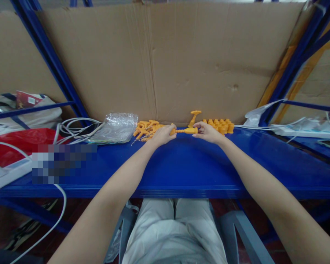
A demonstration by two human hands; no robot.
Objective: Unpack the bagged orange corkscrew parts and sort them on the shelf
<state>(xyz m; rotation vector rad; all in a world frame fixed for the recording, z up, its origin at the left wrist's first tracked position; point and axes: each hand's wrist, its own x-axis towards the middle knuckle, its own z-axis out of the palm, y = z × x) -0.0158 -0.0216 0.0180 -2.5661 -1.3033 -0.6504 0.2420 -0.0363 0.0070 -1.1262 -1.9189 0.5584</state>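
Observation:
My left hand point(162, 135) is closed around the handle end of a yellow plastic piece with a twisted, screw-like shaft point(180, 131). The shaft lies level and runs into a yellow sleeve point(191, 130). At the sleeve's flared right end, my right hand point(207, 132) grips it between thumb and fingers. Beside my left hand lies a pile of yellow T-shaped handles point(145, 128), with thin metal spirals point(134, 141) sticking out. Behind my hands a yellow T-handled piece point(194, 118) stands upright. Several yellow sleeves point(221, 126) stand grouped just behind my right hand.
A stack of clear plastic bags point(115, 128) lies left of the pile on the blue table point(187, 165). White cables point(77, 123), a red bag point(22, 143) and a power strip point(13, 172) are farther left. Cardboard point(195, 55) stands behind. Another power strip point(305, 131) is at right.

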